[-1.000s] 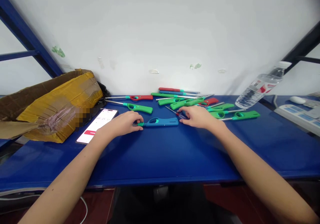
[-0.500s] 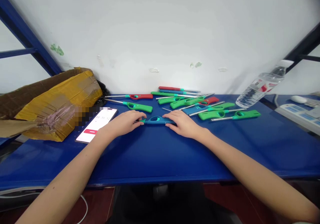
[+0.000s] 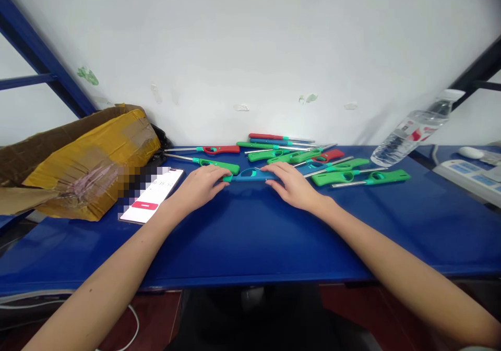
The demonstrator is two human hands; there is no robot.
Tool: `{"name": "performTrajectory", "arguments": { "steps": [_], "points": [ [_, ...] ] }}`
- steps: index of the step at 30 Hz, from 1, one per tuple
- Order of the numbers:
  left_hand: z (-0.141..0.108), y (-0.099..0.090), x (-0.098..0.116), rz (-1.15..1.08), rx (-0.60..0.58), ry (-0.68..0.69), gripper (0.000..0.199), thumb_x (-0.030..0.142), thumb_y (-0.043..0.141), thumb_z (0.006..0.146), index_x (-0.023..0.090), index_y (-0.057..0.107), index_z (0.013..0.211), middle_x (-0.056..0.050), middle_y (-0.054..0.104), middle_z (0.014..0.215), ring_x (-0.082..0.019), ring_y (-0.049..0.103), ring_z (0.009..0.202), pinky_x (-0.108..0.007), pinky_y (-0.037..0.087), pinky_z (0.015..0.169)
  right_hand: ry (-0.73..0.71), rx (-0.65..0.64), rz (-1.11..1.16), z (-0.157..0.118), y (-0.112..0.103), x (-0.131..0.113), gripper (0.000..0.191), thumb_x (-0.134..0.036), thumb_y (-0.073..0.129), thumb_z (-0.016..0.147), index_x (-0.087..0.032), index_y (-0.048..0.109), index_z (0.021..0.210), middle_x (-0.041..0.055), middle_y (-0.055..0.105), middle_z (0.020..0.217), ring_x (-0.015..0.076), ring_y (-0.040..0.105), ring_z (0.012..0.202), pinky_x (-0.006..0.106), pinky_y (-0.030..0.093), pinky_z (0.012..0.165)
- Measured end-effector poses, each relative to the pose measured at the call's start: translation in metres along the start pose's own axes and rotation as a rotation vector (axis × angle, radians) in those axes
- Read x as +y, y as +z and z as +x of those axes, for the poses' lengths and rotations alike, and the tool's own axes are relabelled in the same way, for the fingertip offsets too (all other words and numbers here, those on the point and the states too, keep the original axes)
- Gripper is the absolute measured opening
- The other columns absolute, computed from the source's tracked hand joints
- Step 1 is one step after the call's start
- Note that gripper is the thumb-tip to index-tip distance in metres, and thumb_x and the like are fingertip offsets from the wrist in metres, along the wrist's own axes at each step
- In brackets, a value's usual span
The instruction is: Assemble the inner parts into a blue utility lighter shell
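Observation:
A blue long-nosed gas lighter (image 3: 254, 174) lies crosswise between my hands, its trigger loop in the middle. My left hand (image 3: 203, 186) pinches its teal collar end between thumb and fingers, which hide the metal nozzle. My right hand (image 3: 291, 185) is closed over the other end of the handle, hiding its tip. Just beyond my left hand rest a green lighter (image 3: 223, 166) and a red lighter (image 3: 227, 149), nozzles pointing left. Past my right hand several more lie in a loose pile, among them a green lighter (image 3: 389, 177) at its right edge.
A taped cardboard box (image 3: 94, 171) stands on the left of the blue table (image 3: 250, 241), with a phone (image 3: 151, 197) beside it showing a timer. On the right are a tilted water bottle (image 3: 410, 132) and a white device (image 3: 467, 176). A white wall rises behind.
Both hands have moved slightly away from me with the blue lighter, which now sits closer to the pile. The other lighters stay where they were.

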State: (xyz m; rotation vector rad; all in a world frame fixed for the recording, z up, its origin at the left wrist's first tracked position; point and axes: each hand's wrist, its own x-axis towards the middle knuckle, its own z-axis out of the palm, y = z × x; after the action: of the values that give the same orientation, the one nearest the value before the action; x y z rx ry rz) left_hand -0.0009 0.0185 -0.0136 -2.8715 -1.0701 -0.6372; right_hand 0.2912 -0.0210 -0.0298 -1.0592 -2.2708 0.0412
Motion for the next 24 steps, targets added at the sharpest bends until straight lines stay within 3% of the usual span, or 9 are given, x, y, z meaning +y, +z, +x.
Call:
{"name": "performTrajectory", "arguments": {
  "steps": [6, 14, 24],
  "points": [
    [-0.001, 0.009, -0.003, -0.031, -0.026, 0.068, 0.031, 0.032, 0.047, 0.100, 0.017, 0.067, 0.118, -0.011, 0.070, 0.118, -0.027, 0.066, 0.107, -0.042, 0.053, 0.093, -0.026, -0.007, -0.038, -0.001, 0.000, 0.004, 0.033, -0.023, 0.054, 0.095, -0.022, 0.055, 0.128, 0.0126, 0.061, 0.122, 0.0280, 0.058, 0.114, 0.048, 0.048, 0.099],
    [-0.001, 0.020, -0.001, -0.087, 0.111, 0.203, 0.029, 0.025, 0.049, 0.099, 0.016, 0.068, 0.119, -0.012, 0.070, 0.108, -0.023, 0.067, 0.097, -0.035, 0.056, 0.083, -0.100, -0.131, -0.086, -0.004, -0.001, 0.009, 0.044, -0.030, 0.048, 0.098, -0.019, 0.047, 0.141, 0.0159, 0.057, 0.126, 0.0284, 0.061, 0.107, 0.045, 0.054, 0.091],
    [-0.003, 0.024, 0.003, -0.131, 0.198, 0.252, 0.026, 0.021, 0.054, 0.097, 0.014, 0.069, 0.117, -0.012, 0.070, 0.102, -0.021, 0.067, 0.090, -0.032, 0.056, 0.075, -0.152, -0.144, -0.112, -0.005, -0.002, 0.010, 0.045, -0.031, 0.042, 0.100, -0.018, 0.046, 0.144, 0.0189, 0.057, 0.127, 0.0303, 0.062, 0.108, 0.049, 0.055, 0.088]
  ]
}}
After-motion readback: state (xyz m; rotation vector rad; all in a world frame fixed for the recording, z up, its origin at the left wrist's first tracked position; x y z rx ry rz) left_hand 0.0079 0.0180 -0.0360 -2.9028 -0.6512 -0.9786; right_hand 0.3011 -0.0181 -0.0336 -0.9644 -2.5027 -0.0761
